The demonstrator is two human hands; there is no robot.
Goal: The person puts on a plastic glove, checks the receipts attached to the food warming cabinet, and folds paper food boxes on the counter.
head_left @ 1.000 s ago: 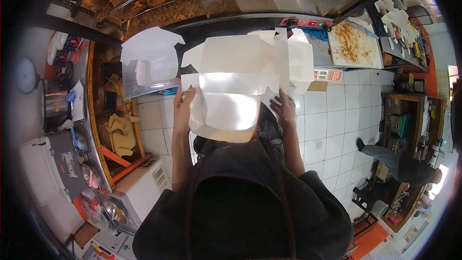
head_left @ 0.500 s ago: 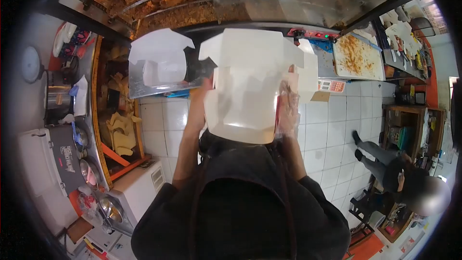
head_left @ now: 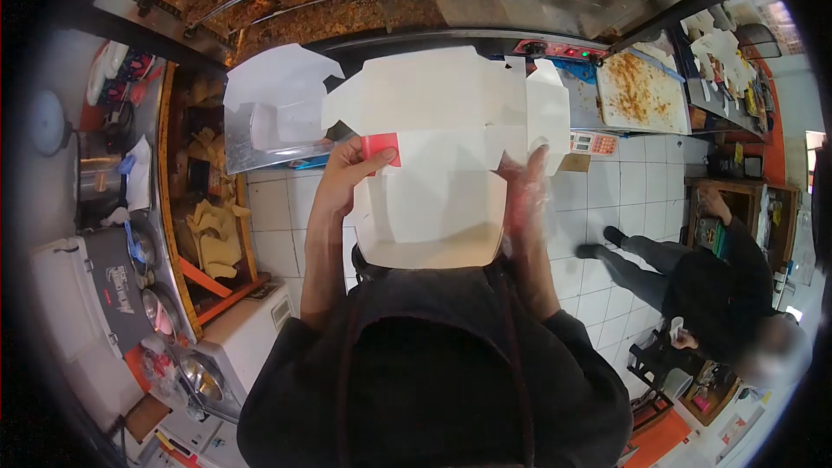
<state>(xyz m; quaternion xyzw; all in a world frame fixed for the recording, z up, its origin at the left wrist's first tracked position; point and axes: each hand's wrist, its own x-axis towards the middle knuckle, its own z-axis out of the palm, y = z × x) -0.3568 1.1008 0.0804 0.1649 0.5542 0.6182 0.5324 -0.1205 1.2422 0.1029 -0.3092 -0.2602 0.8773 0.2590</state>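
Observation:
A white cardboard food box (head_left: 438,212) is held before my chest, partly folded, with its lid panel standing up at the far side. My left hand (head_left: 351,175) pinches a red-backed corner flap (head_left: 380,152) on the box's left, thumb on top. On the right side, my right hand (head_left: 527,186), in a clear plastic glove, grips the box wall near a white side flap; its fingers are partly hidden and a little blurred. A second open white box (head_left: 282,113) stands on the metal counter to the far left of my hands.
A glass cabinet (head_left: 451,4) with fried food on racks rises ahead. Right of it lie a crumb-covered white board (head_left: 641,95) and a calculator (head_left: 594,144). Another person (head_left: 719,286) is at the right, near wooden shelves. At left is an orange-edged shelf unit (head_left: 253,251).
My left hand has folded a corner flap inward, so its red outside shows. The right flap stands out more. The other person has moved and now reaches an arm toward the shelves.

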